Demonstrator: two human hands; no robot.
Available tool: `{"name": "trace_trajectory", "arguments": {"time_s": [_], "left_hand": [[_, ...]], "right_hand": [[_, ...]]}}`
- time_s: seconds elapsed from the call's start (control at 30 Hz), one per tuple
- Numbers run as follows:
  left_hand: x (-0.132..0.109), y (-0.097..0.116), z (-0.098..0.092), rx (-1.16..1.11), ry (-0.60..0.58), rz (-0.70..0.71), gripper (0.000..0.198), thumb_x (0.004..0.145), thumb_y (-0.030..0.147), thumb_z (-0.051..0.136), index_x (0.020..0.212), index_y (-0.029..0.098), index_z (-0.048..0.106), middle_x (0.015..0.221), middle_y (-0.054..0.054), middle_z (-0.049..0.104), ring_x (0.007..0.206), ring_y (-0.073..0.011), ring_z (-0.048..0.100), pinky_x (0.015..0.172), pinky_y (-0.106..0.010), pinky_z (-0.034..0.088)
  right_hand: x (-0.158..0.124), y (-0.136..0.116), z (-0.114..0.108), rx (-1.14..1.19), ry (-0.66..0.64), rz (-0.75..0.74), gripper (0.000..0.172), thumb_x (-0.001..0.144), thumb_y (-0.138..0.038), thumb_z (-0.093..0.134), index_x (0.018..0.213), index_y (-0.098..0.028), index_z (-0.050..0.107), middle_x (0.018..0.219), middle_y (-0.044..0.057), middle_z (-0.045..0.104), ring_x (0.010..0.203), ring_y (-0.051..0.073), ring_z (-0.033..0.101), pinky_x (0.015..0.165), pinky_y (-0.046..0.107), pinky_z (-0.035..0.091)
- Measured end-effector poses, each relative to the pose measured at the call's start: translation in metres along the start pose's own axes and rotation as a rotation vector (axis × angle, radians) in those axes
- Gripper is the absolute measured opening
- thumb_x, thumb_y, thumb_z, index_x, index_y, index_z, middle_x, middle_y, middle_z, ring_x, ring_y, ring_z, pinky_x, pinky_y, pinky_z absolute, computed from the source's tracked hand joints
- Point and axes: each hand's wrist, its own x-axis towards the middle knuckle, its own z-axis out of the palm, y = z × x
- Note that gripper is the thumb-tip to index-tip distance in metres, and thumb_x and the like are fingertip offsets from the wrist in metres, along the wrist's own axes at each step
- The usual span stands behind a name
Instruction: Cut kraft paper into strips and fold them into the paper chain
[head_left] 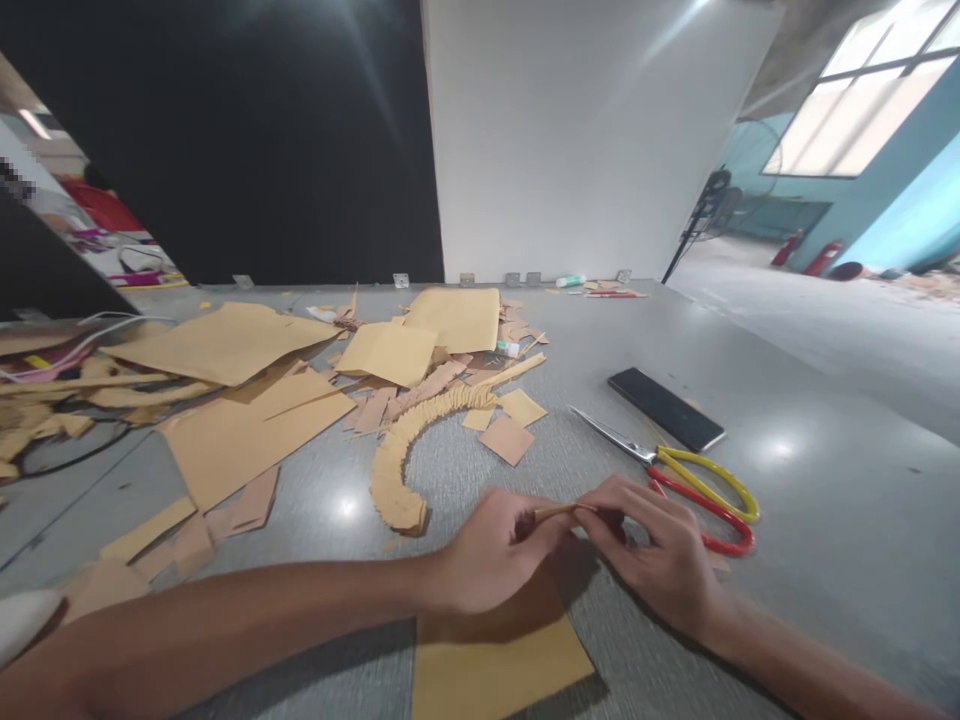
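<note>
Paper strip, narrow and tan, is pinched between the fingertips of two bare hands, just above a grey, faintly streaked, shiny table. Its long axis runs crosswise from hand to hand, rising slightly toward the right; one end points into the left hand, the other into the right hand. Thumb and fingers of each hand are clamped on the strip, though the curled left fingers hide part of it. Below the fingers, nearer the wearer, lies a flat, smooth, matte sheet of tan paper. Beyond the left fingers and to their left, a pleated paper piece bends in a thick, ridged arc, like a caterpillar. Small paper squares lie flat straight beyond the fingers, and farther off are larger, slightly curling sheets among torn scraps. Just beyond the right fingers rest metal scissors with one yellow and one red looped handle, blades pointing away and leftward. Past them lies a slim black phone with rectangular edges.
</note>
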Motion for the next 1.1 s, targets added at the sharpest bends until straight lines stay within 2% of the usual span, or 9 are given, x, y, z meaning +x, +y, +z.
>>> {"name": "trace_trajectory", "arguments": {"time_s": [0.13,0.2,0.3,0.43,0.53,0.63,0.8,0.93,1.1], "left_hand": [[0.006,-0.002,-0.003,-0.135,-0.083,-0.026,0.049,0.105,0.047,0.045,0.09,0.011,0.075,0.072,-0.005,0.068,0.06,-0.0106,0.058,0.056,-0.02,0.041],[0.008,-0.003,-0.006,-0.16,-0.109,-0.05,0.051,0.105,0.048,0.042,0.093,0.011,0.076,0.076,-0.008,0.072,0.059,-0.0111,0.061,0.054,-0.019,0.041],[0.011,-0.005,-0.008,-0.194,-0.129,-0.079,0.055,0.105,0.051,0.04,0.093,0.011,0.076,0.084,-0.012,0.075,0.062,-0.0131,0.066,0.052,-0.019,0.043],[0.011,-0.006,-0.008,-0.192,-0.109,-0.095,0.052,0.102,0.053,0.047,0.093,0.01,0.076,0.079,-0.012,0.074,0.061,-0.0142,0.067,0.053,-0.02,0.045],[0.009,-0.004,-0.008,-0.128,-0.059,-0.07,0.05,0.099,0.053,0.054,0.082,0.011,0.075,0.072,-0.009,0.072,0.056,-0.0117,0.062,0.052,-0.019,0.043],[0.008,-0.003,-0.008,-0.085,-0.039,-0.034,0.054,0.1,0.055,0.051,0.076,0.012,0.073,0.069,-0.007,0.07,0.054,-0.0101,0.059,0.052,-0.019,0.042],[0.008,-0.007,-0.004,-0.099,-0.027,-0.071,0.052,0.101,0.055,0.048,0.087,0.012,0.072,0.075,-0.008,0.072,0.051,-0.01,0.059,0.047,-0.018,0.043],[0.009,-0.01,-0.003,-0.163,0.005,-0.099,0.049,0.101,0.055,0.049,0.091,0.012,0.071,0.078,-0.01,0.073,0.064,-0.0153,0.068,0.05,-0.019,0.049],[0.012,-0.012,-0.008,-0.23,-0.06,-0.06,0.054,0.103,0.054,0.045,0.086,0.01,0.071,0.076,-0.012,0.073,0.061,-0.014,0.066,0.054,-0.021,0.051]], "right_hand": [[-0.001,-0.001,0.001,-0.025,0.055,-0.01,0.009,0.094,-0.016,0.066,0.089,-0.023,0.069,0.074,0.0,0.065,0.061,0.015,0.058,0.057,0.029,0.048],[-0.002,-0.001,0.001,-0.027,0.057,-0.071,0.012,0.094,-0.013,0.067,0.097,-0.024,0.07,0.082,0.002,0.068,0.067,0.016,0.062,0.061,0.029,0.051],[-0.005,0.001,0.002,-0.05,0.044,-0.15,0.025,0.094,-0.011,0.065,0.114,-0.025,0.068,0.099,0.005,0.073,0.082,0.019,0.069,0.071,0.031,0.055],[-0.006,0.004,0.003,-0.081,0.071,-0.028,0.016,0.097,-0.016,0.063,0.109,-0.025,0.068,0.093,0.002,0.075,0.073,0.017,0.069,0.067,0.029,0.055],[-0.004,0.004,0.004,-0.046,0.006,0.012,0.01,0.099,-0.019,0.06,0.101,-0.025,0.068,0.087,0.001,0.074,0.071,0.017,0.069,0.067,0.029,0.053],[-0.002,0.002,0.004,-0.017,-0.055,0.04,0.008,0.099,-0.021,0.059,0.1,-0.024,0.067,0.082,0.0,0.072,0.068,0.016,0.067,0.065,0.028,0.052],[0.0,0.003,0.004,-0.005,-0.041,0.119,0.005,0.097,-0.025,0.064,0.095,-0.024,0.067,0.076,-0.002,0.07,0.062,0.014,0.065,0.062,0.026,0.051],[-0.001,0.003,0.004,-0.067,-0.02,0.037,0.009,0.1,-0.022,0.06,0.095,-0.023,0.067,0.079,0.0,0.07,0.065,0.015,0.064,0.064,0.028,0.05],[-0.002,-0.003,0.002,-0.163,-0.075,-0.142,0.013,0.099,-0.014,0.059,0.108,-0.023,0.065,0.091,0.003,0.072,0.079,0.017,0.068,0.069,0.03,0.051]]}}
